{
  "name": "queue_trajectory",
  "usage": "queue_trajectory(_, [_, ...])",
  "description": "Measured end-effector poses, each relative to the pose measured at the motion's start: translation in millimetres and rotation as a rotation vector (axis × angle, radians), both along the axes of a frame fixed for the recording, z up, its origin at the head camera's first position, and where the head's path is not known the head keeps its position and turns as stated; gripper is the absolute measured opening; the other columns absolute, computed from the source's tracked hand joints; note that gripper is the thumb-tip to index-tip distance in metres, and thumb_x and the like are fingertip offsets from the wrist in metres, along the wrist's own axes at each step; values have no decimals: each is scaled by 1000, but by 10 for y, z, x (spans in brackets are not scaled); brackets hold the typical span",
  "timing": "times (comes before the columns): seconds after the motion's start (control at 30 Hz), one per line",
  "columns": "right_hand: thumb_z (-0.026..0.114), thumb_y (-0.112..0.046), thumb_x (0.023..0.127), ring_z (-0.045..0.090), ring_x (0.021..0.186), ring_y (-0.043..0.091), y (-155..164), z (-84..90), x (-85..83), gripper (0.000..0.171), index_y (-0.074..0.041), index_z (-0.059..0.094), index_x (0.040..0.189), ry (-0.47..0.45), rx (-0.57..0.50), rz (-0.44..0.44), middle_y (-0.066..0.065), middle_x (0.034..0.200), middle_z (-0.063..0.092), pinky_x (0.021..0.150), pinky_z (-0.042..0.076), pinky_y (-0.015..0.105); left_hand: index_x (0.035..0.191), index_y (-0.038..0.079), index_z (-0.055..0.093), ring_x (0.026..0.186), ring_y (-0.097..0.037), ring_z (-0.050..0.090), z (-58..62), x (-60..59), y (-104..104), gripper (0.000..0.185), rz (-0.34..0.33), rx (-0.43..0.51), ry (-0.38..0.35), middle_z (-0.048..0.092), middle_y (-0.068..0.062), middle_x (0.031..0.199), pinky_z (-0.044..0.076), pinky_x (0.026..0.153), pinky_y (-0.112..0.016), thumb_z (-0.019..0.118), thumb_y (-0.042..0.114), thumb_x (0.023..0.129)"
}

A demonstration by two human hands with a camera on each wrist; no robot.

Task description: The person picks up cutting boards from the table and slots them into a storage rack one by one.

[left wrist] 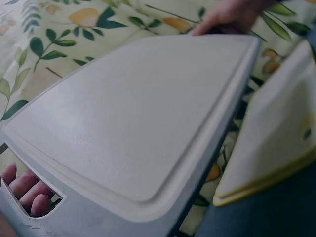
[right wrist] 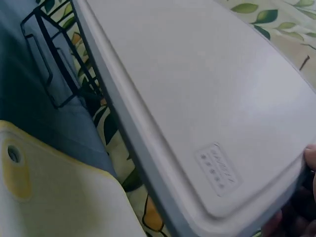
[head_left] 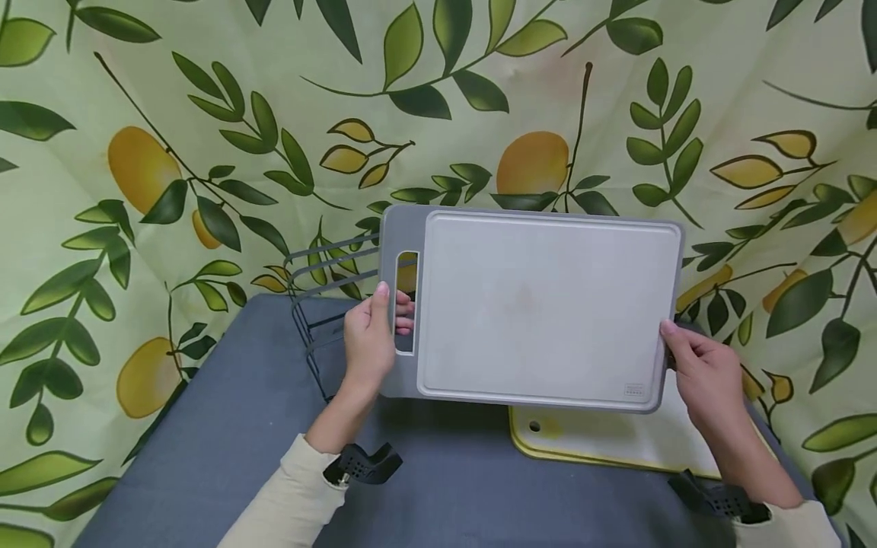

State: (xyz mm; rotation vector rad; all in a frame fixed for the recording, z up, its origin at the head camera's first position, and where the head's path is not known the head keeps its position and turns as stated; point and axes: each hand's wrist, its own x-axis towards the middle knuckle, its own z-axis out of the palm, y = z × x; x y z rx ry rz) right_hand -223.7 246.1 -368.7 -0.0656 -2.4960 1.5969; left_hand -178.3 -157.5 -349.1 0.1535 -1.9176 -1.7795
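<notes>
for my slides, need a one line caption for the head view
Both hands, left hand and right hand, hold a grey cutting board above a blue table.

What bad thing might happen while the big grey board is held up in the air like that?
The grey cutting board is held only at its two short ends: the left hand through the handle slot, the right hand at the far edge. If either grip loosens, it could drop onto the yellow-rimmed board below. Its left end is also near the wire rack, so it might knock or snag on the wires.
</notes>
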Motion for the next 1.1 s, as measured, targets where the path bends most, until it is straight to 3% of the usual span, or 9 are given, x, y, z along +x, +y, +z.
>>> queue_trajectory(0.27, [52,-42,104,62,78,-6,-192,115,-63,59,11,65,124,10,112,122,-32,83,66,67,52,13,98,-6,70,62,-4,69,131,88,-320,46,-11,-54,19,75,-23,93,61,63,-23,46,32,108])
queue_trajectory(0.53, [52,-46,103,62,78,-4,-414,343,-186,60,5,63,132,19,135,201,-32,83,64,70,52,10,106,-7,67,67,-3,69,290,141,-603,47,-29,-120,-30,73,-2,91,61,68,-22,46,35,108])
queue_trajectory(0.8, [51,-44,104,68,83,-1,-558,505,-311,53,0,59,131,39,118,307,-26,90,68,73,58,17,111,-9,65,68,-1,70,469,134,-805,52,-51,-123,-42,71,14,83,60,68,-21,44,38,108])
queue_trajectory(1.1, [51,-45,103,67,85,1,-744,667,-470,55,-1,56,136,70,74,349,-25,93,69,72,59,22,121,-15,59,78,-1,72,652,187,-1072,52,-196,-242,-93,69,12,91,61,72,-22,40,33,110])
